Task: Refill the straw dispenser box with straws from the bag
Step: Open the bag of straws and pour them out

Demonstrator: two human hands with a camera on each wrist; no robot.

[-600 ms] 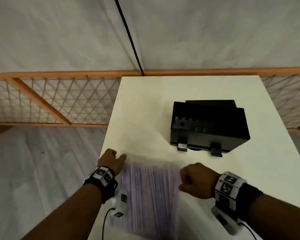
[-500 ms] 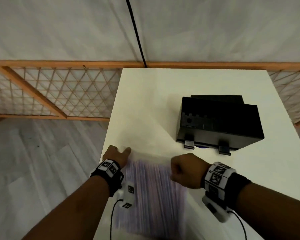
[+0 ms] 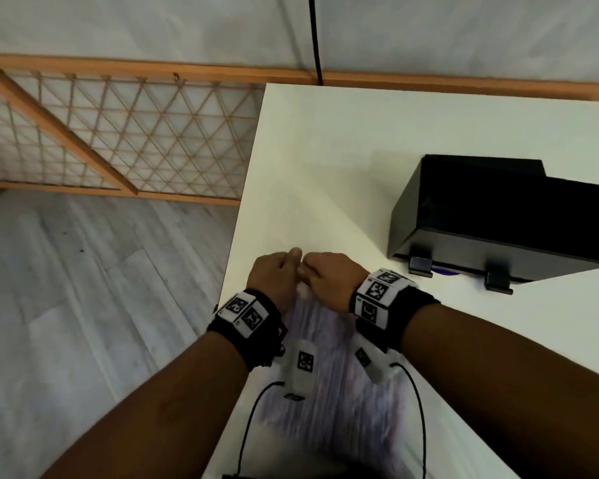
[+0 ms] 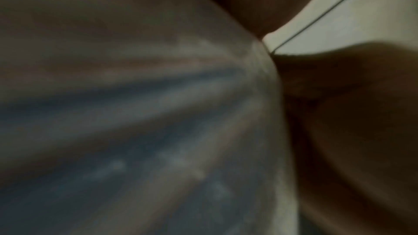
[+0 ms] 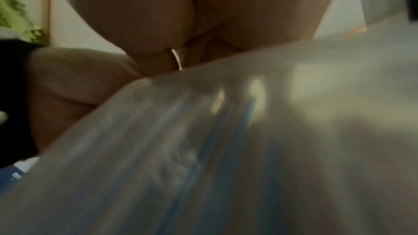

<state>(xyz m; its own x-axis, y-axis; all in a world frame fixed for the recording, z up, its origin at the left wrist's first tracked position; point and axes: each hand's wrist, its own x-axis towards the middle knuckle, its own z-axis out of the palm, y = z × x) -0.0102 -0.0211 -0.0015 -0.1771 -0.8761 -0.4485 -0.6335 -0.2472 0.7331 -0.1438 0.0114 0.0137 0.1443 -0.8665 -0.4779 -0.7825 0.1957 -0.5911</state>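
At the near edge of the counter [image 3: 325, 150], the bag [image 3: 336, 375] of straws lies flat between the forearms, its far end gathered up where the left hand [image 3: 274, 274] and right hand [image 3: 329, 276] meet. Each hand's grip is clenched on that top edge — fingers curled and pinching the plastic, knuckles almost touching. The wrist views agree, blurred as they are: film pulled into taut folds running to the pinch, with pale blue lines showing through it (the straws [image 5: 226, 131], as far as I can tell).

My reading is that the bag is about to be torn or pulled open; nothing has gone into the dispenser box [image 3: 498, 216] yet. The risk lies in the tear. A sharp pull apart could split the film well down its length and spill straws onto the counter — or off it, since the bag sits close to the counter's left edge with the floor [image 3: 83, 305] directly below. Thin film may also stretch and slip from the fingers rather than part.

The dispenser box, black, with two small clips at its front lip, stands well apart on the right half of the plain white counter. Beyond are a wooden lattice rail [image 3: 118, 140], a pale wall with a dark cable [image 3: 313, 36] running down it, and grey plank flooring.
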